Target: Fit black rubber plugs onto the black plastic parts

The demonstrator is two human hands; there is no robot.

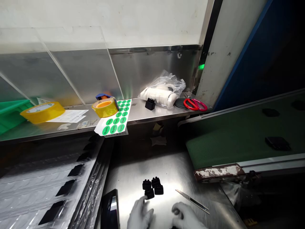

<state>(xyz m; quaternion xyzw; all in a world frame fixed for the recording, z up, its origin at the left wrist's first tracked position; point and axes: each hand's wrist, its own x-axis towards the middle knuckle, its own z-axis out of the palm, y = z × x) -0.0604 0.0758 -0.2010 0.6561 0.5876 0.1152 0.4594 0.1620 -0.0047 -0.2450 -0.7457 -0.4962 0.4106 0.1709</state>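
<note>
My left hand (140, 213), in a pale glove, has its fingers apart and holds nothing. Its index fingertip is at the nearest of several small black blocks (149, 193) with knobbed tops, grouped on the steel table; whether it touches is unclear. To the right, my right hand (187, 217), also gloved, has curled fingers. A dark bit shows beneath them at the bottom edge, too cut off to name. A slim metal craft knife (192, 201) lies just beyond that hand. Left of my left hand lies a black phone-like device (110, 210).
Stacked clear plastic trays (88, 187) with black pieces stand left. A green conveyor belt (226, 136) carrying black parts runs right. The steel shelf (135, 111) holds yellow tape (44, 112), a tape dispenser (105, 107), green RoHS stickers (116, 121), a bagged white bundle (158, 95) and red scissors (194, 104).
</note>
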